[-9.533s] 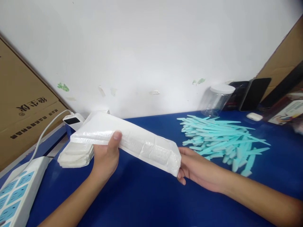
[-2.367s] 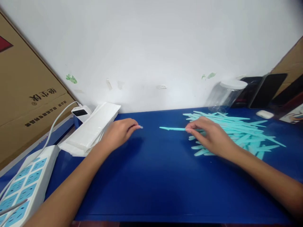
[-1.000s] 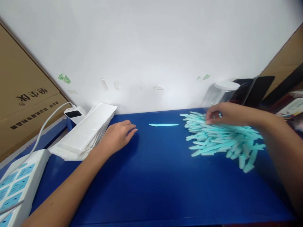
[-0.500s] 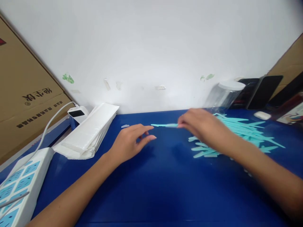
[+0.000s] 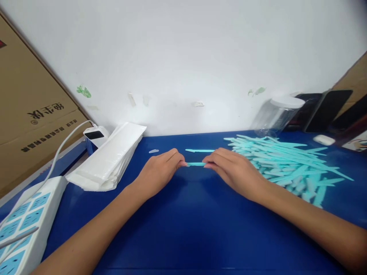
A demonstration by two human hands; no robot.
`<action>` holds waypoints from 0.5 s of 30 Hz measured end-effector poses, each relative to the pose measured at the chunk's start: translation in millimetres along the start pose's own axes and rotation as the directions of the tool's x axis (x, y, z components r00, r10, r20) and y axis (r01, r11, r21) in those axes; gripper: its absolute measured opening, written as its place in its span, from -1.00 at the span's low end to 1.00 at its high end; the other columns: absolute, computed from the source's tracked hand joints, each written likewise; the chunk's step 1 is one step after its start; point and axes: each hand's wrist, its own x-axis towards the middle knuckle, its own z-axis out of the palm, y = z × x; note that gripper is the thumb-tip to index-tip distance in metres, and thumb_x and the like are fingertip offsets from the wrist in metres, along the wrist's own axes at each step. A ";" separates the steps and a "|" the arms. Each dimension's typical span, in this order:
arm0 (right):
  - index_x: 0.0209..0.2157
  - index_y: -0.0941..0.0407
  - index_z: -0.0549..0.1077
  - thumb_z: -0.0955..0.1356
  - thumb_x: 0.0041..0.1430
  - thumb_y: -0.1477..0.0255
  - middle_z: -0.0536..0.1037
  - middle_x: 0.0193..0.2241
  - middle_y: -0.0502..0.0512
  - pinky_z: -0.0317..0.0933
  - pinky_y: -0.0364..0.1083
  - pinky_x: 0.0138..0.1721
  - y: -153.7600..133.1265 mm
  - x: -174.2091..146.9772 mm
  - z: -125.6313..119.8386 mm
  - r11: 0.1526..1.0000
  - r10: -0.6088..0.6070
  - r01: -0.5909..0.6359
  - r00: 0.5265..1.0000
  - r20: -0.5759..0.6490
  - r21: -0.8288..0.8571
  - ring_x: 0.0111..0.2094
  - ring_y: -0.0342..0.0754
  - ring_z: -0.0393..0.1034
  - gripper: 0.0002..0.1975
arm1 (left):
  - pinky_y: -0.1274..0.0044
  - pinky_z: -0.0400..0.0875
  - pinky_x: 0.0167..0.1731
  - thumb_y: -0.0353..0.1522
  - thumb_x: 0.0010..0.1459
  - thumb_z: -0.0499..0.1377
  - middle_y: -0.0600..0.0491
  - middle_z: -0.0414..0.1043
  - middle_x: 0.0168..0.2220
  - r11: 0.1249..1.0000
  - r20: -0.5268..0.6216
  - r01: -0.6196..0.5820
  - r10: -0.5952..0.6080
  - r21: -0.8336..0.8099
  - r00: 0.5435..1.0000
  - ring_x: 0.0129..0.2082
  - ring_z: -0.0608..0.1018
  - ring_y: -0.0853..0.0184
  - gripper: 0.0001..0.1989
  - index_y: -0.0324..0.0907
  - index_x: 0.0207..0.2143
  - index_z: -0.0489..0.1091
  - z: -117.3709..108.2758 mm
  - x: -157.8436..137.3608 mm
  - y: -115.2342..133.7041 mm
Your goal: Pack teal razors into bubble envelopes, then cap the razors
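A plain white wall [image 5: 183, 57] rises behind a blue counter [image 5: 183, 236] with a faint sheen. Green patches [image 5: 83, 91] and pale torn scraps [image 5: 198, 104] mark the wall's lower part. A brown cardboard panel [image 5: 31, 84] with dark lettering leans at left; more cardboard [image 5: 357, 82] shows at right. The light is soft.

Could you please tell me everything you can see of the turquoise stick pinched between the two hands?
The turquoise stick is slim, looks straight and seems to be plastic. Only its middle shows; the left hand and right hand pinch it from either side and hide both ends. It runs roughly level across the view, nearer the person than a similar stick on the blue table.
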 end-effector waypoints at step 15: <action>-0.19 0.11 0.63 0.29 0.52 0.41 0.68 -0.26 0.21 0.23 0.10 -0.14 53.0 14.8 28.0 0.973 0.219 -0.209 0.970 0.103 -0.095 -0.17 0.16 0.41 -0.73 | 0.41 0.32 -0.38 -0.25 0.55 0.03 -0.06 0.49 -0.23 0.876 0.147 0.392 -0.444 0.282 0.884 -0.26 0.57 0.15 -0.68 -0.16 -0.23 0.48 -5.7 -18.1 -83.5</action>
